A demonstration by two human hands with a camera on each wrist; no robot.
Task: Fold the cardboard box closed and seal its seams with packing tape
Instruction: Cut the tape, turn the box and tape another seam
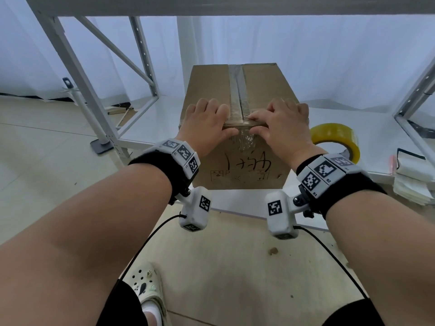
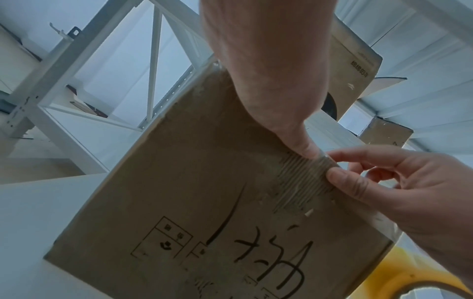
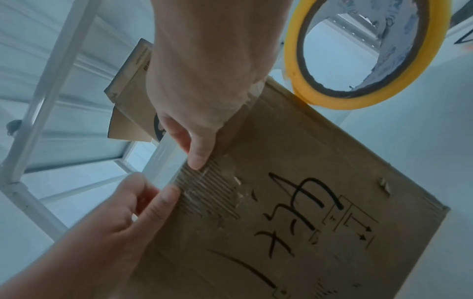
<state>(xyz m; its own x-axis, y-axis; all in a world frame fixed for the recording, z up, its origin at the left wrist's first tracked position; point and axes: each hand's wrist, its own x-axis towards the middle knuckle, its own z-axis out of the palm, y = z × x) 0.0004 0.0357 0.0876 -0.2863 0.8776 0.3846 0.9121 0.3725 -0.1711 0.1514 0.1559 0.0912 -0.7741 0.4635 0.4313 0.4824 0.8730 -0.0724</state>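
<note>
Cardboard box (image 1: 237, 128) sits closed on the white desk (image 1: 367, 128). Both hands rest on its near top edge — left hand (image 1: 207, 124) and right hand (image 1: 281, 127) on either side of the centre seam, thumbs pressing the clear tape strip (image 1: 236, 90) down the front face. Yellow tape roll (image 1: 335, 141) lies just right of the box.

Head view looks down; wrist views close, upward, sharing box (image 1: 237, 109) front.

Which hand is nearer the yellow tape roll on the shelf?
Right. The right hand presses the box's near top edge on the side next to the tape roll; the left hand presses the same edge farther away, across the taped seam.
</note>
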